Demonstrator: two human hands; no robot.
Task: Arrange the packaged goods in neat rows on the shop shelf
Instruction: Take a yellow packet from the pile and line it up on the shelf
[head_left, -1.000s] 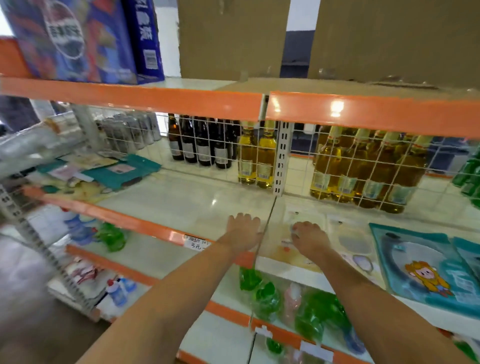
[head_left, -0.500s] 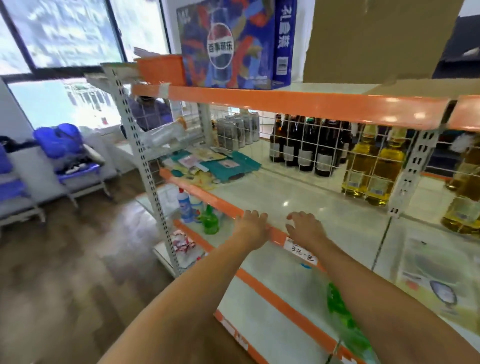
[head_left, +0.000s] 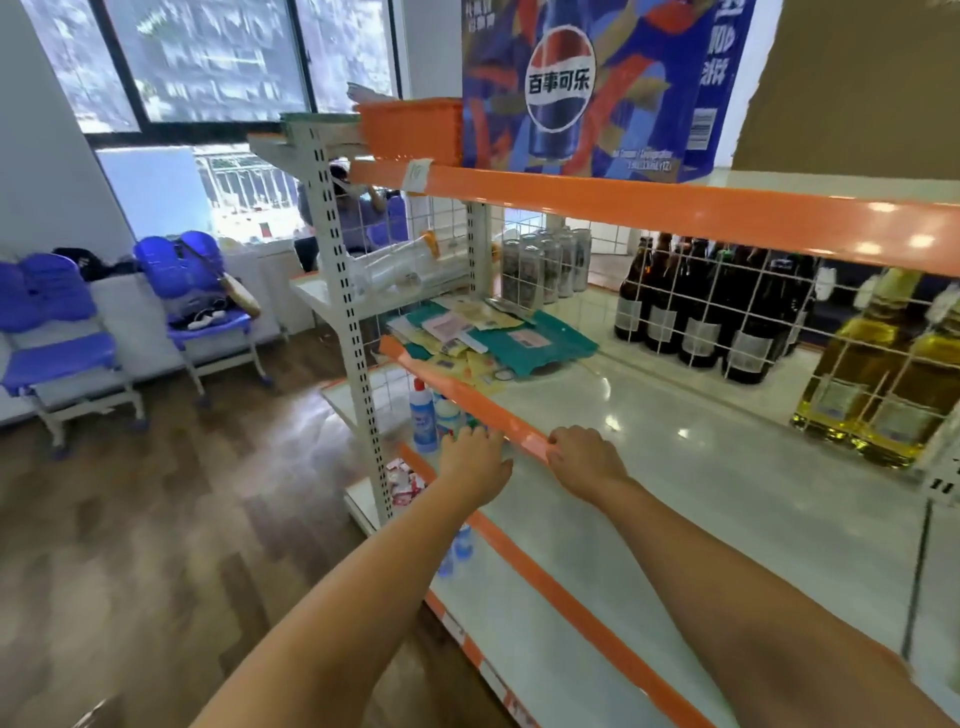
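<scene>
Your left hand (head_left: 475, 457) and right hand (head_left: 584, 460) hold nothing; whether they touch the shelf's orange edge strip (head_left: 467, 397) you cannot tell. The flat packets (head_left: 483, 340), teal, yellow and pink, lie overlapped and askew at the shelf's far left end. Reach carelessly and you could sweep loose ones over that edge.

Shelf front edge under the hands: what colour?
Orange, on the shelf edge; clearest in the head view.
</scene>
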